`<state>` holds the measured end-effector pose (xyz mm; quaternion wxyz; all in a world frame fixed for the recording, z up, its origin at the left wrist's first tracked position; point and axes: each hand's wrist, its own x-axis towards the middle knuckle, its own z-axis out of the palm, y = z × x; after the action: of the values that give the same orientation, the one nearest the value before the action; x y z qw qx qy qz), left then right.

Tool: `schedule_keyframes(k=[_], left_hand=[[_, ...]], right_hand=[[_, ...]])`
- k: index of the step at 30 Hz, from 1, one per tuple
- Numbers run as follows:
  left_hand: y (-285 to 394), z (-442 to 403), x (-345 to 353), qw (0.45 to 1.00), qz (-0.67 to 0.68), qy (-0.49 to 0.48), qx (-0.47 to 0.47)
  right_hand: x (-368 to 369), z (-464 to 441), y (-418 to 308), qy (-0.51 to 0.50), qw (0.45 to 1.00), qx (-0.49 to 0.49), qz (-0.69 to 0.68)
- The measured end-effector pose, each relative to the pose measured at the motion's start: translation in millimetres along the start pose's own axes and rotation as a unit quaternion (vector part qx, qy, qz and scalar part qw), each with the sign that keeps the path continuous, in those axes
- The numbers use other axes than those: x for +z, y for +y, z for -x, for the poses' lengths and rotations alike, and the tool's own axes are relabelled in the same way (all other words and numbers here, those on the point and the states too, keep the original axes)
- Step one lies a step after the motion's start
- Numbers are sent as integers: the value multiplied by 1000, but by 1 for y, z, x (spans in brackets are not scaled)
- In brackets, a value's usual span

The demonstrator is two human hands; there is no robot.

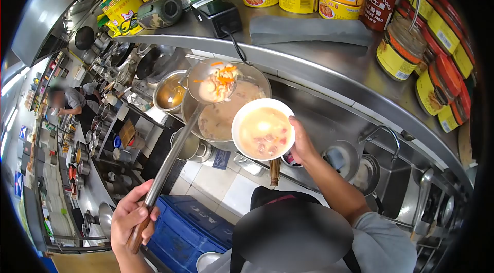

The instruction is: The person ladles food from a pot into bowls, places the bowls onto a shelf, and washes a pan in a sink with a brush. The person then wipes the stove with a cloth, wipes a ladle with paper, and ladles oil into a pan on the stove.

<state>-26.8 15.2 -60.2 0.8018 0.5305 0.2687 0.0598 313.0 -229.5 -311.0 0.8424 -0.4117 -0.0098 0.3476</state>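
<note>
Steel ladle (177, 149), gripped by the left hand (129, 216), slants over the far-left rim of the soup pan (260, 80), forward-left of the white bowl (260, 101) the right hand (303, 145) clasps.

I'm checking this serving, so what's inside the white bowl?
The white bowl in the right hand holds pale, cloudy liquid with pinkish chunks showing. Whatever lies beneath the surface is hidden.

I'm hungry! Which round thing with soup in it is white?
The bowl in the person's right hand; the wide pan, the smaller pot beside it and the ladle are all metal-coloured.
</note>
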Motion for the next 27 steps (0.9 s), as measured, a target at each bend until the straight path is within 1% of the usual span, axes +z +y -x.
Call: schedule_keyframes(k=[2, 7, 10, 13, 14, 17, 19, 21, 24, 27], left_hand=[[1, 13, 1, 1000, 12, -15, 11], [-6, 35, 8, 1000, 17, -7, -4], [-13, 41, 13, 1000, -5, -5, -18], [-19, 43, 14, 998, -47, 17, -29], [-21, 45, 12, 996, -81, 23, -36], [-27, 46, 15, 994, -95, 40, -20], [-28, 46, 18, 993, -108, 43, -26], [-32, 46, 19, 989, -131, 64, -19], [-34, 44, 14, 986, -157, 57, -11], [-31, 43, 15, 981, -186, 46, -16]], right_hand=[[11, -3, -3, 22, 999, 7, 28], [25, -16, -1, 22, 999, 1, 35], [28, -24, 3, 32, 999, 3, 43], [32, -25, 3, 32, 999, 0, 37], [34, -25, 3, 31, 999, -2, 33], [35, -26, 2, 44, 998, -6, 41], [36, -26, 1, 44, 998, -7, 41], [34, -25, 1, 44, 998, -8, 41], [35, -22, -1, 38, 998, -5, 58], [39, -18, -3, 62, 997, -15, 41]])
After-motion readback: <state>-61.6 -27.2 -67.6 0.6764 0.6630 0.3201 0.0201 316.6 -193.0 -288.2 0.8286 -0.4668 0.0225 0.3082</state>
